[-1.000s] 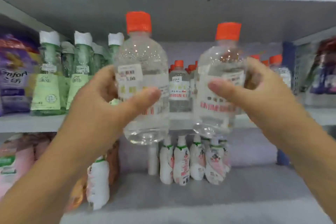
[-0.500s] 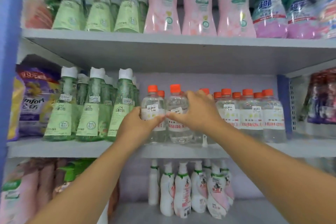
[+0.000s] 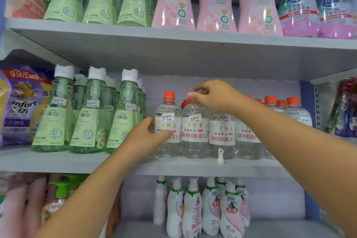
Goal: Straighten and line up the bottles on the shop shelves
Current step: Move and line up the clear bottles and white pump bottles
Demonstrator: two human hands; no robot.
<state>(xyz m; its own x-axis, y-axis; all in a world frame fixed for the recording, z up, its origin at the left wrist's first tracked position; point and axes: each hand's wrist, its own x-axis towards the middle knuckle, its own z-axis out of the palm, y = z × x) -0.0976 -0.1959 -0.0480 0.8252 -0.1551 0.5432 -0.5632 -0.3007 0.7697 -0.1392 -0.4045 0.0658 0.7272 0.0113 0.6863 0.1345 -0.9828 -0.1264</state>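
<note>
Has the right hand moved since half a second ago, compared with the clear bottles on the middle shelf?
Yes. The right hand rose from the bottle labels to the orange cap of the second clear bottle.

This is a shop. Grey shelves (image 3: 173, 44) fill the frame, stocked with rows of identical bottles (image 3: 195, 129) bearing price stickers (image 3: 195, 118) (some read 5.00).

Both bare forearms reach up and forward. The left hand (image 3: 144, 138) cups the side of the leftmost clear bottle (image 3: 167, 128) — thumb across its label. The right hand (image 3: 216, 96), above and right of that bottle, pinches the neighbouring cap, fingers curled down.
</note>
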